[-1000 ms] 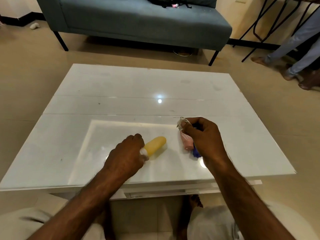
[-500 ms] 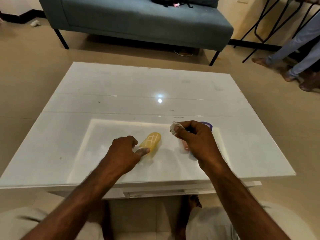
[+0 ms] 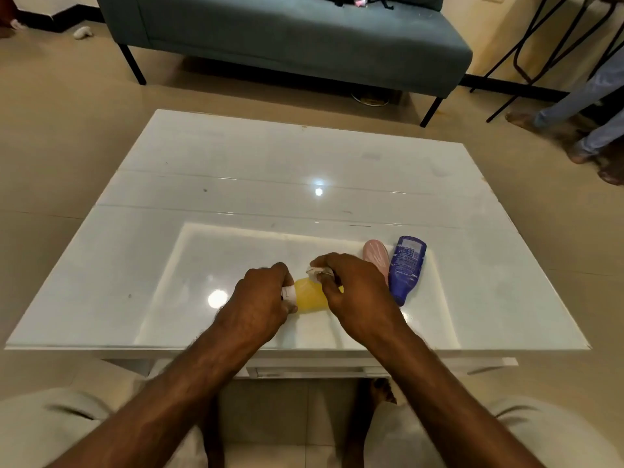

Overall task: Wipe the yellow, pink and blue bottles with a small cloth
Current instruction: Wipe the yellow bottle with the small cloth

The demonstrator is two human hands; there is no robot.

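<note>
The yellow bottle (image 3: pixel 309 297) lies between my hands near the table's front, its white cap toward the left. My left hand (image 3: pixel 261 304) grips its cap end. My right hand (image 3: pixel 354 295) pinches a small white cloth (image 3: pixel 317 273) and presses it on the bottle's right part, hiding that end. Just right of my right hand lie the pink bottle (image 3: pixel 375 256) and the dark blue bottle (image 3: pixel 405 268), side by side and touching, both flat on the white table (image 3: pixel 236 184).
A grey-blue sofa (image 3: pixel 287 32) stands beyond the table. Another person's legs and feet (image 3: pixel 580 130) are at the far right, beside black metal chair legs (image 3: pixel 540 52). My knees sit under the table's front edge.
My right hand has moved left with the cloth from the pink and blue bottles onto the yellow bottle. My left hand now grips the bottle. The pink and blue bottles are uncovered.
</note>
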